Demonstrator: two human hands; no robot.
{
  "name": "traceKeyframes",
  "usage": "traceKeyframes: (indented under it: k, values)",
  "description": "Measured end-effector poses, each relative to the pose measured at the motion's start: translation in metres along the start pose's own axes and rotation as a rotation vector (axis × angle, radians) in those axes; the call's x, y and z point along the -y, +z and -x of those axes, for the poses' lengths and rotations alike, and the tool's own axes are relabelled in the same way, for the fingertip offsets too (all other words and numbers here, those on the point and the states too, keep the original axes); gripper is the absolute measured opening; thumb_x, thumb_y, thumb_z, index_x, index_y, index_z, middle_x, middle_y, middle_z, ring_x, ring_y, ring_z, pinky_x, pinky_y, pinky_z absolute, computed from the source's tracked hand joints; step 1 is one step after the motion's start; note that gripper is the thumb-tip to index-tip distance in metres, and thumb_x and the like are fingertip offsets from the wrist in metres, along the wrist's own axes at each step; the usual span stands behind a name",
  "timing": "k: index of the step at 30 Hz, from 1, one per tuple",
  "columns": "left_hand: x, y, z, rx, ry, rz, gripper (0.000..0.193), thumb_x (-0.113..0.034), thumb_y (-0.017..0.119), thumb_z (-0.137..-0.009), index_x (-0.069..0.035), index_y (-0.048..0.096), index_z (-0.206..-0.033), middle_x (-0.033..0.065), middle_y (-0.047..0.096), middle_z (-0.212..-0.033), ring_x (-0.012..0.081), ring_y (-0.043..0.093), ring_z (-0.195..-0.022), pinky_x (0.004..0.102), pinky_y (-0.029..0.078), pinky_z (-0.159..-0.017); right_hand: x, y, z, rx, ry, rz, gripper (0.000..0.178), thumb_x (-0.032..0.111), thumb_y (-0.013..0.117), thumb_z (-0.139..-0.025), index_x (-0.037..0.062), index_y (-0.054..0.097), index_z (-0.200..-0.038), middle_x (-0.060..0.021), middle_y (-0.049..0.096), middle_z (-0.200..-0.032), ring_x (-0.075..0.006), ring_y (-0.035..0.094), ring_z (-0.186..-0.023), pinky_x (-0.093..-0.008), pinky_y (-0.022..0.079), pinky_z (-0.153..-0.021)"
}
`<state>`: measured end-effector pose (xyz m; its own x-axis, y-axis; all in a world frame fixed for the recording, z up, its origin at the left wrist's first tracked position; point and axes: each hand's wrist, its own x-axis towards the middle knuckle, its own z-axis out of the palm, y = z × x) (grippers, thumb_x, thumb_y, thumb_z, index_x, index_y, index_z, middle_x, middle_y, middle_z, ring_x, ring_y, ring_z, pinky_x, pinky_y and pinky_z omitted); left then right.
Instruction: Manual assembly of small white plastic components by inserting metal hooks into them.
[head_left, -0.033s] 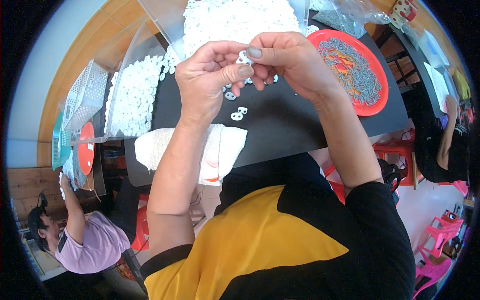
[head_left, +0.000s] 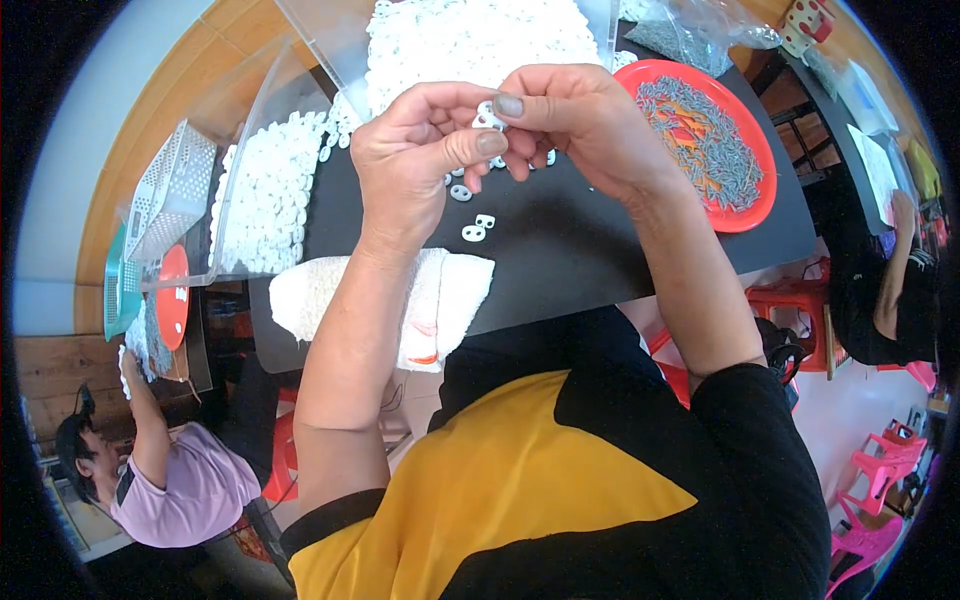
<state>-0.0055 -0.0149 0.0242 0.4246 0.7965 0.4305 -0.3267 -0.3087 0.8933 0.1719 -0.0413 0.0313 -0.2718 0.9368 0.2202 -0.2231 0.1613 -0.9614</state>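
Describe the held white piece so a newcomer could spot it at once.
Find the black table. Over it, where the left hand and right hand meet, is the small white piece. It is held, while the loose pieces lie on the table.

The left hand (head_left: 408, 150) and the right hand (head_left: 590, 122) are facing each other, their fingertips almost meeting between them. The left thumb (head_left: 465, 150) is pointing toward the right hand, the fingers curling beyond it. The right thumb (head_left: 540, 111) is pressing in a pinch from the opposite side, just above the left thumb's tip. Below the hands, the left forearm (head_left: 350, 335) is standing fairly upright, while the right forearm (head_left: 690, 265) is slanting inward, its wrist (head_left: 650, 190) bending toward the left hand.
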Motion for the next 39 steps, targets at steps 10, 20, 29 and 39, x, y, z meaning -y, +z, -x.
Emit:
traceKeyframes:
  k: [10, 20, 29, 39]
  values:
    - [0.007, -0.004, -0.006, -0.072, -0.149, 0.095, 0.017, -0.005, 0.067, -0.085, 0.005, 0.063, -0.099, 0.0108, 0.066, -0.078, 0.0124, 0.061, -0.061, 0.0213, 0.048, -0.047, -0.006, 0.000, -0.001, -0.162, -0.099, 0.237, 0.021, 0.023, 0.058, -0.092, 0.0041, 0.065, -0.087, -0.0003, 0.060, -0.067, -0.0064, 0.055, -0.061, -0.0192, 0.038, -0.056]
    - [0.011, 0.000, -0.002, -0.165, -0.195, 0.083, 0.012, -0.009, 0.065, -0.087, 0.002, 0.063, -0.085, 0.0063, 0.061, -0.068, 0.0106, 0.056, -0.053, 0.0209, 0.042, -0.042, -0.015, 0.009, -0.002, -0.209, -0.097, 0.290, 0.019, 0.022, 0.059, -0.092, 0.0037, 0.063, -0.089, 0.0007, 0.059, -0.069, -0.0059, 0.054, -0.063, -0.0195, 0.038, -0.057]
    - [0.011, -0.011, -0.006, -0.210, -0.242, 0.130, 0.026, -0.022, 0.065, -0.089, 0.004, 0.064, -0.085, 0.0085, 0.061, -0.069, 0.0129, 0.056, -0.053, 0.0227, 0.041, -0.042, -0.013, 0.012, 0.005, -0.237, -0.086, 0.400, 0.019, 0.022, 0.059, -0.092, 0.0036, 0.062, -0.086, 0.0009, 0.058, -0.067, -0.0070, 0.053, -0.062, -0.0214, 0.039, -0.056]
    - [0.008, -0.019, -0.009, -0.318, -0.333, 0.248, 0.016, -0.012, 0.062, -0.087, 0.001, 0.059, -0.079, 0.0069, 0.056, -0.062, 0.0126, 0.052, -0.047, 0.0240, 0.040, -0.040, -0.049, 0.014, 0.052, -0.090, -0.281, 1.731, 0.013, 0.015, 0.063, -0.085, 0.0051, 0.055, -0.086, -0.0112, 0.060, -0.075, -0.0307, 0.063, -0.068, -0.0409, 0.048, -0.057]
